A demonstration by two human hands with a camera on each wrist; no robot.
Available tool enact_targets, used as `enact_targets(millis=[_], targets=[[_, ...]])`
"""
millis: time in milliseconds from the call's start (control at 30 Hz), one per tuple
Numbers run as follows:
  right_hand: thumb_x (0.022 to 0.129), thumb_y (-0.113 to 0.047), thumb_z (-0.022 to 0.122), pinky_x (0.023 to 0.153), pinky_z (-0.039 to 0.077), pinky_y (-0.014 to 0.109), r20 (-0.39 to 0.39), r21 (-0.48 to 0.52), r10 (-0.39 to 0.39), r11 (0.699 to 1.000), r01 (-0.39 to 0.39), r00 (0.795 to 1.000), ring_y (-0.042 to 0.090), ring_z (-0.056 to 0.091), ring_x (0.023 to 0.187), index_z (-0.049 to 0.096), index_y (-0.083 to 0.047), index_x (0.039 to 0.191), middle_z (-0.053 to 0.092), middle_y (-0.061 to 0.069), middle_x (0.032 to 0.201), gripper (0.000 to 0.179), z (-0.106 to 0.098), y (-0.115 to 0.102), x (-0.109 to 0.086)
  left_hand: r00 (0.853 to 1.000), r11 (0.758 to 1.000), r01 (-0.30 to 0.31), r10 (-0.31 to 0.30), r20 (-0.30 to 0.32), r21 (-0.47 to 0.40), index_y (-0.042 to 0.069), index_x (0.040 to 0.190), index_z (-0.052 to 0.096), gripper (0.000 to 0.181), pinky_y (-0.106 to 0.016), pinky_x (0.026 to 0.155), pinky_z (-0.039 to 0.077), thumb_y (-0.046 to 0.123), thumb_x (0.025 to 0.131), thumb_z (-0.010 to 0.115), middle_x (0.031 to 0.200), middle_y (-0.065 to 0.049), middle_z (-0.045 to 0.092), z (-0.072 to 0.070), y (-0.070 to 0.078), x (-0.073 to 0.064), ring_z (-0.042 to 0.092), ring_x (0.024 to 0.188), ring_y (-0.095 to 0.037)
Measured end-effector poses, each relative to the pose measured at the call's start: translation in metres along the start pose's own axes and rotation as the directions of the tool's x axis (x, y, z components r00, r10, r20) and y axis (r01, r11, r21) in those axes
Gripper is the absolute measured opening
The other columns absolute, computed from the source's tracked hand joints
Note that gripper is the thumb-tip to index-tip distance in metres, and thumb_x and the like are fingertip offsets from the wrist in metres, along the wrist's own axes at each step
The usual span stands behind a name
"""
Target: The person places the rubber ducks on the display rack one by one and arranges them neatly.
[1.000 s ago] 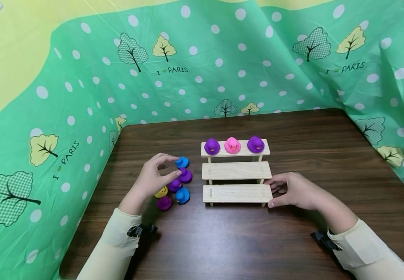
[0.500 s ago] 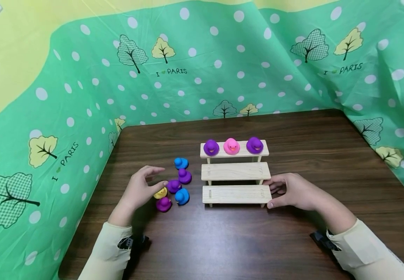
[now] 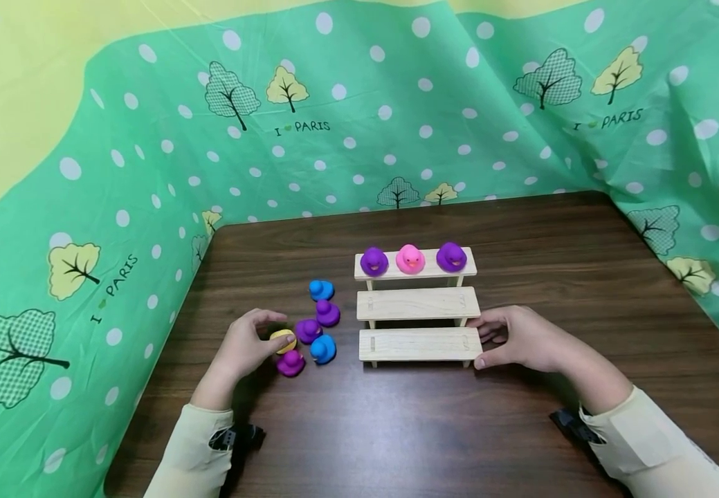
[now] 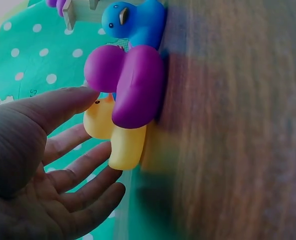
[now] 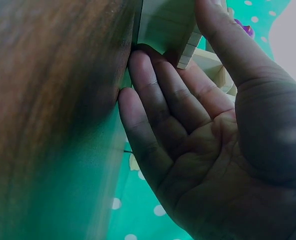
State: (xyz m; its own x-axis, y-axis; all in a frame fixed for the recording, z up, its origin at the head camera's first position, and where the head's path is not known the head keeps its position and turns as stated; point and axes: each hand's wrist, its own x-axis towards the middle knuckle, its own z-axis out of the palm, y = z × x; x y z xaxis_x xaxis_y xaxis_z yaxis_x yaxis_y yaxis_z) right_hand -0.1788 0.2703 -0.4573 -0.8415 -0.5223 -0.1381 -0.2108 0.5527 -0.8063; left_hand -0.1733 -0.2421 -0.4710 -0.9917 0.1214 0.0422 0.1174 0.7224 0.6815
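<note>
My left hand (image 3: 241,349) is at the yellow rubber duck (image 3: 281,339), its thumb over the duck in the head view. The left wrist view has the fingers fairly straight beside the yellow duck (image 4: 128,147), the thumb tip close to the head of a magenta duck (image 4: 140,87). My right hand (image 3: 517,339) holds the right end of a three-step wooden stand (image 3: 420,344), thumb at the front of the bottom step and fingers behind it. In the right wrist view the fingers reach past the step's end (image 5: 188,50). Two purple ducks (image 3: 374,261) and a pink duck (image 3: 410,259) sit on the top step.
Beside the yellow duck lie a magenta duck (image 3: 290,362), purple ducks (image 3: 327,313) and blue ducks (image 3: 323,349), left of the stand. A green dotted cloth (image 3: 359,111) hangs behind and beside the brown wooden table (image 3: 396,436).
My left hand has moved back from the far blue duck, down and left to the yellow duck, its thumb now over it. The right hand has stayed at the stand's end.
</note>
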Motion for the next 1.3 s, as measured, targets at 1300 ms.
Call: enact_targets(millis=[1300], targets=[[0.074,-0.029,0.098,0.088,0.062,0.038,-0.003,-0.018,-0.005,1.0,0.005,1.0,0.018,0.071,0.099,0.073,-0.007,0.12,0.076,-0.002,0.103,0.056,-0.0002,0.0002,0.0002,0.998,0.999,0.036,-0.037,-0.048,-0.024,0.009,0.103,0.08,0.022,-0.031,0.079,0.056,0.014,0.083,0.09,0.106,-0.007,0.071,-0.0017,0.0016,-0.002,0.067,0.099,-0.025]])
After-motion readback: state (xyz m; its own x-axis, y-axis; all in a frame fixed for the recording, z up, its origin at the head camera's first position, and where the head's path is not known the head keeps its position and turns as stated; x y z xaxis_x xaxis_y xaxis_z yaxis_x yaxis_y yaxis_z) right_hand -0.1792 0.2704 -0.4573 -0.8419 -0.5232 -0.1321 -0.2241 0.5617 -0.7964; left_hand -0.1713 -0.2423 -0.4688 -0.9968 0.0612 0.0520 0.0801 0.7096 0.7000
